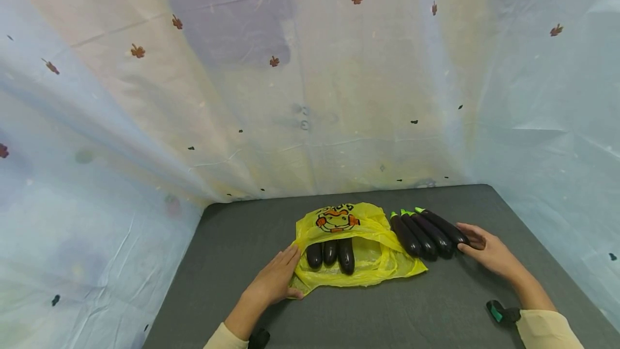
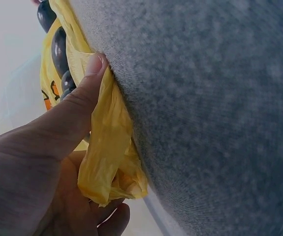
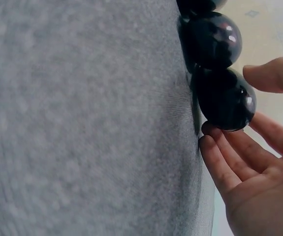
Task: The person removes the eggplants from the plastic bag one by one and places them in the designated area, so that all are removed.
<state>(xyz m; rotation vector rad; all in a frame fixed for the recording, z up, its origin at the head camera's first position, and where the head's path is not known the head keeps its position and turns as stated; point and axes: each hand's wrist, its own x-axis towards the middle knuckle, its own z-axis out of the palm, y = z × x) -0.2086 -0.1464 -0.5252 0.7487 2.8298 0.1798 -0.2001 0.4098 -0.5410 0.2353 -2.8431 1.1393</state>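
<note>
A yellow plastic bag (image 1: 378, 279) with a printed cartoon face lies on the grey table, its mouth toward me. Three dark eggplants (image 1: 346, 257) show inside, their far ends hidden under the bag's upper layer. My left hand (image 1: 276, 279) holds the bag's left edge, thumb over the rim and fingers behind the plastic (image 2: 109, 142). Several more eggplants (image 1: 418, 233) with green stem ends lie side by side to the bag's right. At the outermost eggplant (image 3: 227, 101), my right hand (image 1: 491, 252) spreads around its near end, fingertips touching its side, thumb close above.
The grey table (image 1: 232, 241) ends at a pale patterned plastic sheet (image 1: 339, 123) that rises behind it and along both sides. Dark straps (image 1: 504, 314) circle my wrists by the cream sleeves. The nearest eggplants overlap the bag's right edge in the head view.
</note>
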